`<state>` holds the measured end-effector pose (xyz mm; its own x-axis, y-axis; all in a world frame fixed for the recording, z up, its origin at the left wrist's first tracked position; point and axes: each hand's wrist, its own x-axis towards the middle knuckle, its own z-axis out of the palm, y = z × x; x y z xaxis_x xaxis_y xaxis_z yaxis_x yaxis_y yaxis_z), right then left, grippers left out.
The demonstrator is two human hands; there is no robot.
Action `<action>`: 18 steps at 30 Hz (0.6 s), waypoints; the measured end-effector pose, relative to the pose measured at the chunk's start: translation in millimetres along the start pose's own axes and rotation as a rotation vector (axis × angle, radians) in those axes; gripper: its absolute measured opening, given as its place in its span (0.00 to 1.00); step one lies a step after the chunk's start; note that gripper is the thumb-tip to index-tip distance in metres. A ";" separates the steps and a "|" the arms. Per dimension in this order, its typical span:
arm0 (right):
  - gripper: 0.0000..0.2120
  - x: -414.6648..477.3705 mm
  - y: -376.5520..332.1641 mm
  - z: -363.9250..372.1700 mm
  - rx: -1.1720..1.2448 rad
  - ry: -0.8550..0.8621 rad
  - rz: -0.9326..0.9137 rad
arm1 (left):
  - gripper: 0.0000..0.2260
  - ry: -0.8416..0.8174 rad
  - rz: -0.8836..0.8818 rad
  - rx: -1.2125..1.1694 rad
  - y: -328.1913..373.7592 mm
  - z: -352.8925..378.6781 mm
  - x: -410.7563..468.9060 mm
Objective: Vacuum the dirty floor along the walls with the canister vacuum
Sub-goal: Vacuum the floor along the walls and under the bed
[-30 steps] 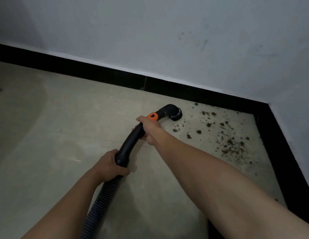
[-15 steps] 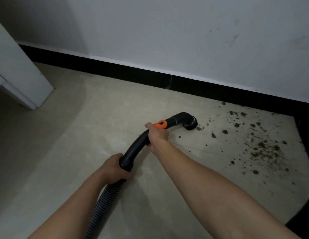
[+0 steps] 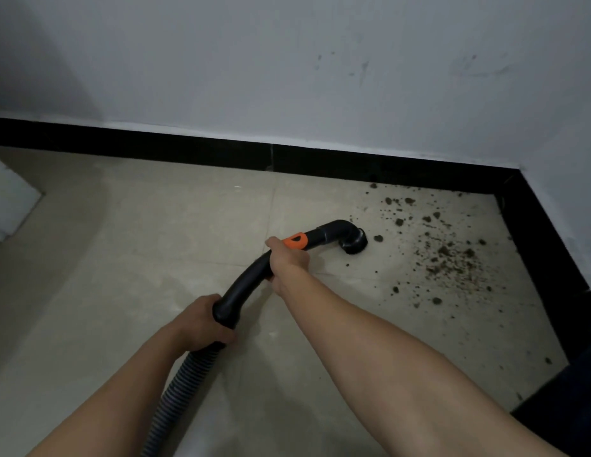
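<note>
A black curved vacuum handle (image 3: 244, 285) with an orange slider (image 3: 295, 240) ends in a round black nozzle (image 3: 353, 240) pressed to the beige tiled floor (image 3: 155, 242). My right hand (image 3: 285, 262) grips the handle just behind the orange slider. My left hand (image 3: 198, 323) grips its lower end, where the grey ribbed hose (image 3: 180, 384) joins. Brown dirt crumbs (image 3: 452, 255) lie scattered right of the nozzle, toward the corner. The canister itself is out of view.
A white wall with a black baseboard (image 3: 221, 153) runs along the back and meets a second black baseboard (image 3: 551, 258) at the right corner. A white object (image 3: 10, 202) stands on the floor at the far left.
The nozzle has slid a little right, toward the dirt patch, and sits just short of the nearest crumb. My view has swung right, so the corner shows. Both hands keep their grip.
</note>
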<state>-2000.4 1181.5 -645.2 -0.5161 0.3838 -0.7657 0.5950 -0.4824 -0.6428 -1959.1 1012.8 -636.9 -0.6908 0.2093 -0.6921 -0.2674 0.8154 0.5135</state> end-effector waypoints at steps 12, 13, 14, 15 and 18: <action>0.20 -65.9 68.2 91.4 -0.090 -0.196 0.093 | 0.16 0.147 -0.183 0.006 -97.6 -48.4 -62.3; 0.21 -65.7 69.7 88.1 -0.088 -0.178 0.086 | 0.16 0.139 -0.175 0.010 -97.5 -46.4 -60.5; 0.21 -64.1 69.7 83.7 -0.078 -0.158 0.080 | 0.16 0.129 -0.165 0.017 -95.3 -44.2 -57.8; 0.20 -62.2 68.5 79.0 -0.064 -0.138 0.077 | 0.16 0.117 -0.152 0.027 -91.5 -41.8 -54.9; 0.19 -58.3 65.1 67.3 -0.024 -0.080 0.074 | 0.16 0.089 -0.123 0.061 -81.1 -37.8 -48.2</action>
<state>-1973.0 1074.8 -641.1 -0.5173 0.2832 -0.8076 0.6476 -0.4874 -0.5857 -1929.6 916.2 -626.0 -0.7132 0.0596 -0.6984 -0.3140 0.8637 0.3943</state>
